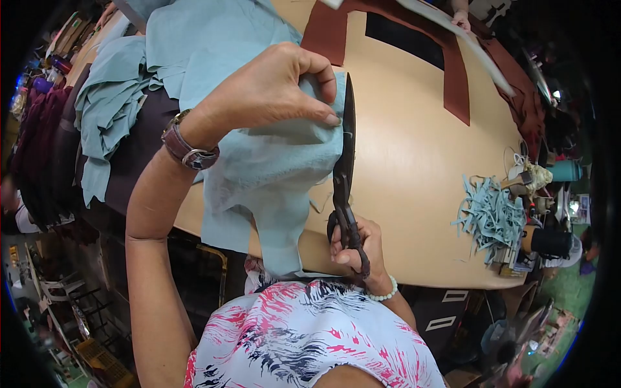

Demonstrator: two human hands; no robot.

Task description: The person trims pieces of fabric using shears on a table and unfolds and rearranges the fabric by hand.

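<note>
The left hand [265, 90] pinches the pale blue cloth [272, 174] near its right edge, thumb and curled forefinger in sight; the remaining fingers are tucked away where I can't make them out. The right hand [365, 249] is wrapped around the handles of the dark shears [344, 184], whose blades run along that same edge, pointing away from the wearer. From here they look like one dark strip, so I can't tell how far apart they stand. The handles hide part of the fingers.

A watch [184, 145] circles the left wrist, a beaded bracelet [386, 290] the right. Below the hands, the cloth drapes in folds over the near edge of the table [407, 194]. A rumpled heap [116, 97] of similar cloth lies to the left. Over to the right sits a tangle of blue scraps [491, 210], with a bottle [566, 171] beyond it. Brown pieces [457, 84] lie across the far side, where another person's hand [461, 21] shows, the rest cut off. The outer clutter is warped and dim.
</note>
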